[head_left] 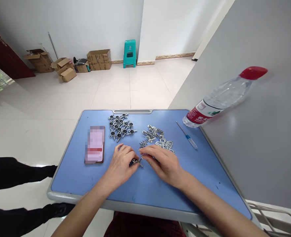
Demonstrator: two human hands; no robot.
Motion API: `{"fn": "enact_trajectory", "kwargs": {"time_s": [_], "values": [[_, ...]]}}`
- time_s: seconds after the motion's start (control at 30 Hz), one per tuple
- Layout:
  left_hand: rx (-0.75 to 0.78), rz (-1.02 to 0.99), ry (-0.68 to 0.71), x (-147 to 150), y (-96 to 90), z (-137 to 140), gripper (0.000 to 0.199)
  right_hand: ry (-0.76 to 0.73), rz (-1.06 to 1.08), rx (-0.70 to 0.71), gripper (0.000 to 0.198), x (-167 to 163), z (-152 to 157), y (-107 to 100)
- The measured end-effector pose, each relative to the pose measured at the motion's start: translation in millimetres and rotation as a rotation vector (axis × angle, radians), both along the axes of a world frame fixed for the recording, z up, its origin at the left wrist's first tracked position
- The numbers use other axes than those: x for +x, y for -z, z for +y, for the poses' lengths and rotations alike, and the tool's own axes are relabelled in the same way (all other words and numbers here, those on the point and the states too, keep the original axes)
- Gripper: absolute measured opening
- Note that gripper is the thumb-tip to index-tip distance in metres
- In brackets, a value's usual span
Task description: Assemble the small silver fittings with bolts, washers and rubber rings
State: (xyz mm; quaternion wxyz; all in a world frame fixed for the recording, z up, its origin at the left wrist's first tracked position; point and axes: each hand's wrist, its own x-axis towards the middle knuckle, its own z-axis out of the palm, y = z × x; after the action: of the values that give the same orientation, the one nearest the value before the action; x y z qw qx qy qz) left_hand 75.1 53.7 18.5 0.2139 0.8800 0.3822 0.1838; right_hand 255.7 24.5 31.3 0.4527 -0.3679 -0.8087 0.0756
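Low over the blue tabletop, my left hand pinches a small metal fitting between thumb and fingers. The fitting shows bare metal with a dark part, partly covered by the fingers. My right hand is closed close beside it, thumb and fingertips together at the fitting's right side. Whatever sits in those fingertips is too small to name. Behind the hands lie several similar metal fittings with round black centres, some small screws, bent metal pieces and flat metal plates.
On the desk, a phone lies at left and a blue-handled screwdriver at right. A red-capped water bottle stands by the grey partition. Another person's dark-clothed legs are at left. Cardboard boxes and a teal stool line the wall.
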Motion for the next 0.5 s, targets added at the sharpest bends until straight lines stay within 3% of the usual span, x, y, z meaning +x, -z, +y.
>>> {"fn": "enact_trajectory", "kwargs": {"time_s": [0.13,0.33,0.5], "values": [[-0.007,-0.003,-0.005,0.3,0.5,-0.3,0.008,0.052,-0.049,0.094,0.012,-0.5,1.1,3.3],[0.016,-0.012,-0.002,0.3,2.0,-0.5,0.009,-0.068,-0.101,-0.068,0.03,1.7,-2.0,-4.6],[0.019,-0.001,-0.007,0.2,0.9,-1.0,0.007,0.017,-0.116,0.007,0.015,-2.5,-1.6,-2.0]]}}
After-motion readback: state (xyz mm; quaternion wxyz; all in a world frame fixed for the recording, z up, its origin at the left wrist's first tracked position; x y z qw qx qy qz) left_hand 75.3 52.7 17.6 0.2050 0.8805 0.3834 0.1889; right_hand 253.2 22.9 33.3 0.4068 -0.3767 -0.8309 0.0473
